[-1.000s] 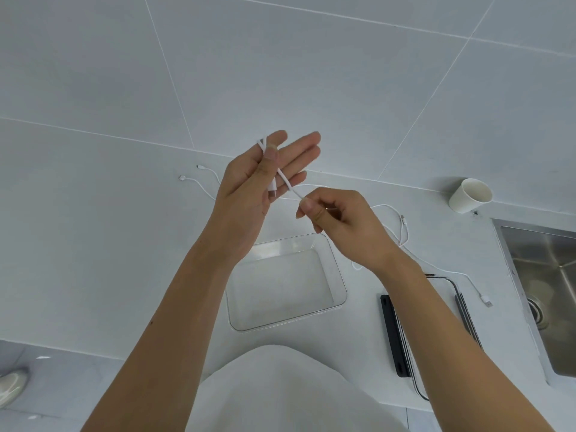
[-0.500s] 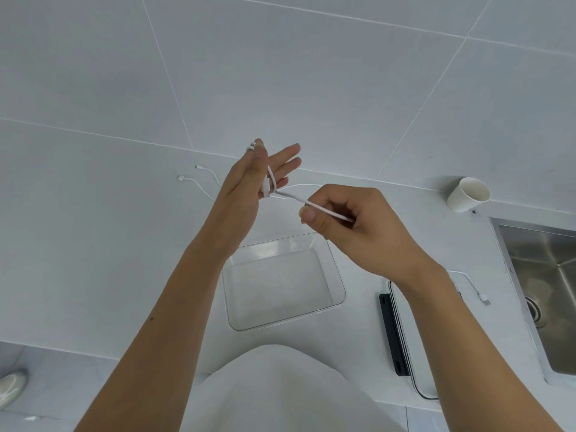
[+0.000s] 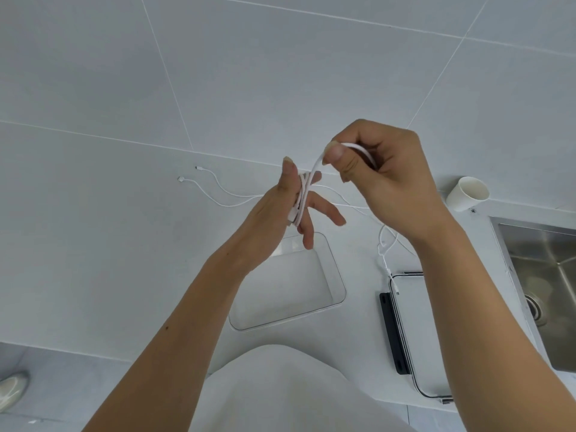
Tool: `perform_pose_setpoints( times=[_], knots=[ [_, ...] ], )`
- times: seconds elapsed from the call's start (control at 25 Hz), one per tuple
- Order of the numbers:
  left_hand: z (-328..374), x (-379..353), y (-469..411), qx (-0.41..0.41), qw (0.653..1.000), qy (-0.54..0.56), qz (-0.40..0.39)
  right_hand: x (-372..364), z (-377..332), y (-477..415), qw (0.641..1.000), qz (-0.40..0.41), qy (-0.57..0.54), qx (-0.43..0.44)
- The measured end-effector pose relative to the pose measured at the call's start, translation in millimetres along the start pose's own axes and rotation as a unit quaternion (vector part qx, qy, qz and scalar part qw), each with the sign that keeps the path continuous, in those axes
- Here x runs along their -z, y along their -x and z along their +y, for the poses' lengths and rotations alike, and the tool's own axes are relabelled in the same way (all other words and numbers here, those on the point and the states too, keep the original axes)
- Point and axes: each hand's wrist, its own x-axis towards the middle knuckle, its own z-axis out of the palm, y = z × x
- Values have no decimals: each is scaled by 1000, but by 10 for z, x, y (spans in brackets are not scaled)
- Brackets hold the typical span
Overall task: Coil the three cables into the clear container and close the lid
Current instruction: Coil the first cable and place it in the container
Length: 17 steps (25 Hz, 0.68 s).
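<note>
A white cable point(image 3: 301, 198) is wound in a few loops around the fingers of my left hand point(image 3: 280, 213), held above the counter. My right hand point(image 3: 383, 179) pinches the free length of that cable between thumb and forefinger, up and to the right of the left hand. The cable's tail hangs down to a plug point(image 3: 395, 286) lying on the lid. Two more thin white cables point(image 3: 218, 191) lie spread on the counter behind my hands. The clear container point(image 3: 335, 275) stands open and empty below my left hand. Its clear lid point(image 3: 408, 307) with black clips lies to the right.
A white paper cup point(image 3: 467, 193) lies on its side at the back right. A steel sink point(image 3: 545, 275) is set into the counter at the far right. A tiled wall rises behind the counter. A shoe point(image 3: 12, 386) shows on the floor at lower left.
My right hand has swung up and over to the right, laying another turn of cable around the left hand's fingers. The cable's tail has been drawn leftward onto the lid.
</note>
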Motion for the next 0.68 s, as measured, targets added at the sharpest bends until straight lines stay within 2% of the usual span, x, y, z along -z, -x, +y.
perform_pose_setpoints(
  times=[0.2,0.48,0.68],
  knots=[
    [56,-82,48,-38,999,9,-30,81,66,-115,999,33,18,16],
    [137,-78,101,-95,988,100,-70,91,240,-183,998,56,8,-7],
    [213,-94,116,-131,982,128,-44,-19,380,-119,998,41,-26,-40]
  ],
)
